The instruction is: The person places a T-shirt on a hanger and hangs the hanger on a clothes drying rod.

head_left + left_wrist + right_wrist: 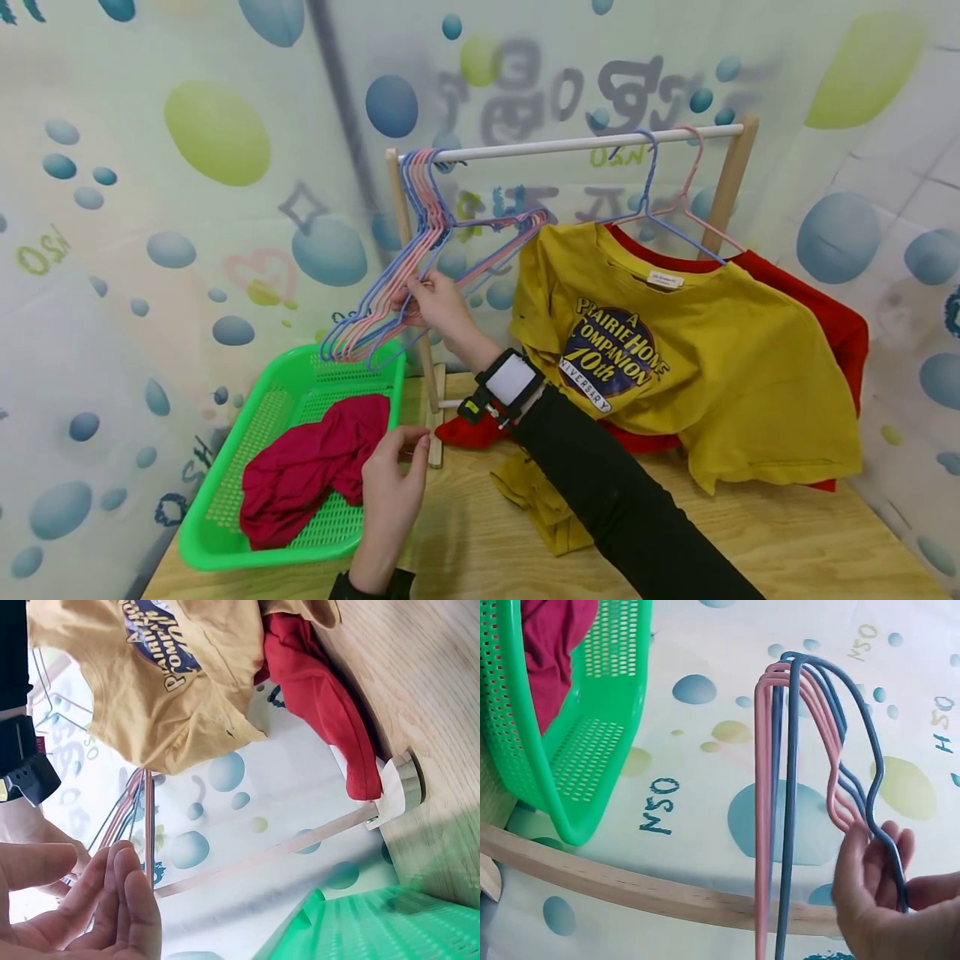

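Observation:
My right hand [444,310] is at the left end of the rack among a bunch of pink and blue wire hangers [386,296]. Its thumb and fingers pinch the outermost blue hanger [876,796] on the sloping arm, and the hooks stay over the white rail [517,150]. Loosely bent and holding nothing, my left hand [393,487] hovers by the right rim of the green basket [197,533]. A crumpled dark red garment [318,467] lies in that basket. In the left wrist view, the left hand's fingers [135,907] overlap the hangers.
A yellow printed T-shirt [757,367] hangs on a blue hanger at the right, in front of a red garment [840,333]. Wooden posts [731,179] hold up the rail. Yellow cloth [551,512] rests on the wooden table [810,542]. Patterned sheeting [150,333] stands behind.

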